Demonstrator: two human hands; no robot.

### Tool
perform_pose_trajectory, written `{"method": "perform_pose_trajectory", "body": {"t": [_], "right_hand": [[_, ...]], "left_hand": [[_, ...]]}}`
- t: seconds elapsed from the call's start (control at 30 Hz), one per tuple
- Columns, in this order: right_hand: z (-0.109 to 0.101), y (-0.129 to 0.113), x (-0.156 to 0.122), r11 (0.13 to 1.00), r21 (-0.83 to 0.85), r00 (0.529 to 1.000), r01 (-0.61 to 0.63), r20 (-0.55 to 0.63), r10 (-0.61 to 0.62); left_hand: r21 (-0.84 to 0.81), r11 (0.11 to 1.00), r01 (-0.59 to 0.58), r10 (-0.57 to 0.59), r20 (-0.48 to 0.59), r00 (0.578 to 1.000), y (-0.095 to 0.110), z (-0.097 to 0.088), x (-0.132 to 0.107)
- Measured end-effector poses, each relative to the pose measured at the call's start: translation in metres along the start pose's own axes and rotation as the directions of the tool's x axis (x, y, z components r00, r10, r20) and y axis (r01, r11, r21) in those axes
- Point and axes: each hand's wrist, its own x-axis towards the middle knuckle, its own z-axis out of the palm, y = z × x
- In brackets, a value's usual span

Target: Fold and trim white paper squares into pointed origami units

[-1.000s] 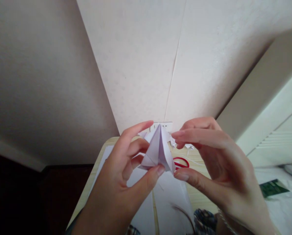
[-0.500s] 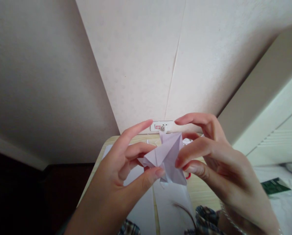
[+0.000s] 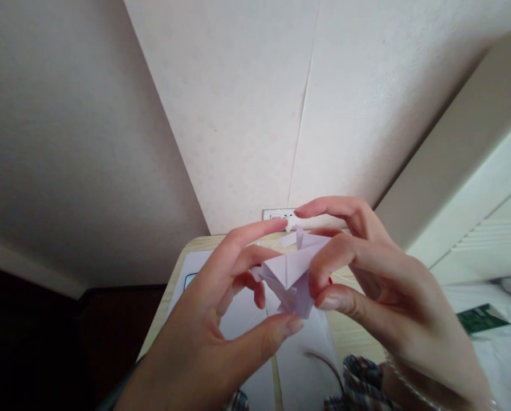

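Observation:
A small piece of folded white paper (image 3: 286,269), creased into pointed flaps, is held up between my two hands above the table. My right hand (image 3: 384,285) pinches its right side between thumb and index finger, the other fingers curled above. My left hand (image 3: 217,311) curves round the left side, fingers at the left corner and thumb by the lower edge. Its index finger reaches out over the top of the paper. Part of the paper's right side is hidden behind my right fingers.
Below lies a light wooden table (image 3: 358,334) with white paper sheets (image 3: 302,365) on it. A blue-screened object (image 3: 190,279) shows partly beside my left hand. A wall socket (image 3: 269,214) is behind the table. To the right, a green packet (image 3: 482,318) lies on white fabric.
The folded paper has tilted and turned, showing its flaps from another side. My left thumb has slid down to its lower edge, and my left index finger has moved right.

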Motion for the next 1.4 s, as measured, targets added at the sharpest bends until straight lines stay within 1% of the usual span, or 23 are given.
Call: {"method": "perform_pose_trajectory", "body": {"t": [0.1, 0.2, 0.3, 0.4, 0.6, 0.77, 0.9, 1.0, 1.1, 1.23, 1.4], "right_hand": [[0.001, -0.001, 0.000, 1.000, 0.000, 1.000, -0.004, -0.012, 0.004], [0.001, -0.001, 0.000, 1.000, 0.004, 1.000, 0.020, -0.016, -0.019], [0.000, 0.000, 0.001, 0.999, -0.002, 0.999, 0.041, 0.009, -0.041], [0.000, 0.001, 0.003, 0.999, -0.007, 0.998, 0.039, 0.045, -0.039], [0.001, -0.001, 0.004, 0.999, -0.031, 0.999, 0.014, 0.045, -0.013], [0.004, -0.003, 0.002, 0.999, -0.024, 0.999, -0.024, 0.024, 0.025], [0.007, -0.003, 0.001, 0.999, -0.019, 0.999, -0.050, 0.007, 0.050], [0.009, -0.003, 0.001, 0.999, -0.006, 0.999, -0.049, -0.002, 0.049], [0.011, -0.002, 0.002, 0.999, 0.002, 0.999, -0.048, -0.006, 0.048], [0.010, -0.002, 0.002, 0.999, -0.008, 0.999, -0.038, -0.011, 0.038], [0.009, -0.002, 0.001, 1.000, -0.003, 0.999, -0.029, -0.022, 0.029]], "left_hand": [[0.009, 1.000, 0.009, -0.010, 0.014, 1.000, 0.001, 0.002, -0.002], [-0.018, 1.000, 0.004, -0.003, 0.032, 0.999, 0.000, 0.003, -0.002], [-0.062, 0.998, 0.001, 0.002, 0.058, 0.998, -0.001, 0.003, -0.001], [-0.070, 0.998, 0.002, 0.003, 0.069, 0.998, -0.001, 0.002, -0.001], [-0.047, 0.999, -0.010, 0.012, 0.051, 0.999, 0.000, 0.004, -0.001], [-0.041, 0.999, -0.016, 0.017, 0.025, 1.000, -0.001, 0.010, -0.003], [-0.055, 0.997, -0.055, 0.055, 0.001, 0.998, -0.002, 0.014, -0.004], [-0.034, 0.997, -0.066, 0.066, 0.015, 0.998, -0.003, 0.014, -0.002], [-0.016, 0.998, -0.060, 0.060, 0.025, 0.998, -0.004, 0.012, 0.000], [-0.031, 0.999, -0.044, 0.044, 0.003, 0.999, -0.003, 0.012, 0.001], [-0.062, 0.998, 0.016, -0.015, 0.016, 1.000, 0.000, 0.012, 0.000]]}}
